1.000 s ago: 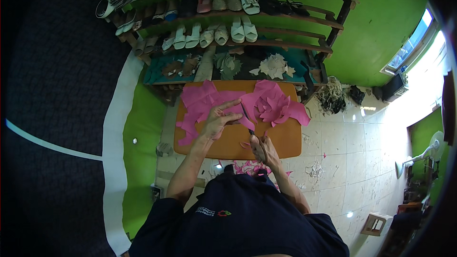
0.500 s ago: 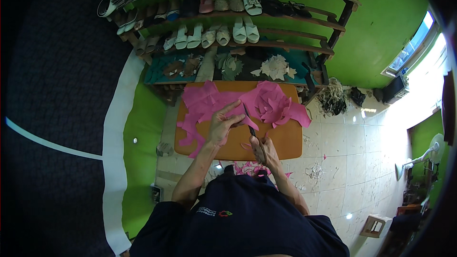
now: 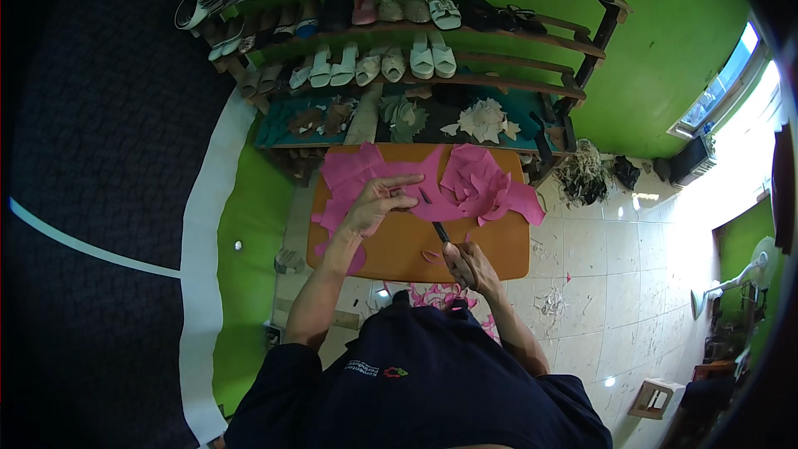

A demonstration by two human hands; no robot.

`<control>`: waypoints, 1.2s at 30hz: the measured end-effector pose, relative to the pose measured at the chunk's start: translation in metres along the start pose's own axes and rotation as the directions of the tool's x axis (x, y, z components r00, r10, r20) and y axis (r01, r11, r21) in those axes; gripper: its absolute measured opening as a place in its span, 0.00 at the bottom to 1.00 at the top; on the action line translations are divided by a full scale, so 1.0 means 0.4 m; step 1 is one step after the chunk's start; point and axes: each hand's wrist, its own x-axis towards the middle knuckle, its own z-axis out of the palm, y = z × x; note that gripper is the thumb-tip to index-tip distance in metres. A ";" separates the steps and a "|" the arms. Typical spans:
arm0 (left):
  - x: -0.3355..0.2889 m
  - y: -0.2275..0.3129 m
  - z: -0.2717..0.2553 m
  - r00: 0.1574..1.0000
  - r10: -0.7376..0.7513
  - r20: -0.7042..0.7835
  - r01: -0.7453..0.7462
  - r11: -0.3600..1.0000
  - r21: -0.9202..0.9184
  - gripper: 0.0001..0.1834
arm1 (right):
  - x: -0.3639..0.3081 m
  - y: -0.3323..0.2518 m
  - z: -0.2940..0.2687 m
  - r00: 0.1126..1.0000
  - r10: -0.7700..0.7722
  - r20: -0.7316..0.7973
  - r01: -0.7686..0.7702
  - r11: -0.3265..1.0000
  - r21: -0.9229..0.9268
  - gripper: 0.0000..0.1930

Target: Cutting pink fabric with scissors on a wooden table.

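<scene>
My left hand (image 3: 378,206) is closed on a pink sheet of pliable material (image 3: 420,170), pinching its near edge between thumb and fingers over the table. My right hand (image 3: 470,266) is wrapped round a pair of dark scissors (image 3: 441,234) at the table's near edge. Their blades point away from me into the pink sheet; part of the blade is hidden by it, and a dark tip shows beyond. A heap of cut pink pieces (image 3: 475,187) lies right of the sheet. Thin pink offcuts (image 3: 431,257) rest near the scissors.
The orange-brown table (image 3: 391,262) stands before a wooden rack (image 3: 490,79) of shoes and sandals. Several scrap piles, one cream (image 3: 484,120), lie on its lowest shelf. Pink scraps (image 3: 440,293) litter the tiled floor by my feet. A white fan (image 3: 752,266) stands far right.
My left hand has shifted slightly left with the pink sheet. My right hand and the scissors have moved slightly right and toward me. The strip beside the blades no longer sticks out.
</scene>
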 end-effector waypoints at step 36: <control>0.004 -0.018 0.004 0.998 -0.037 0.056 0.028 0.987 0.157 0.28 | 0.028 0.028 0.021 0.991 -0.114 0.068 0.109 0.991 0.080 0.31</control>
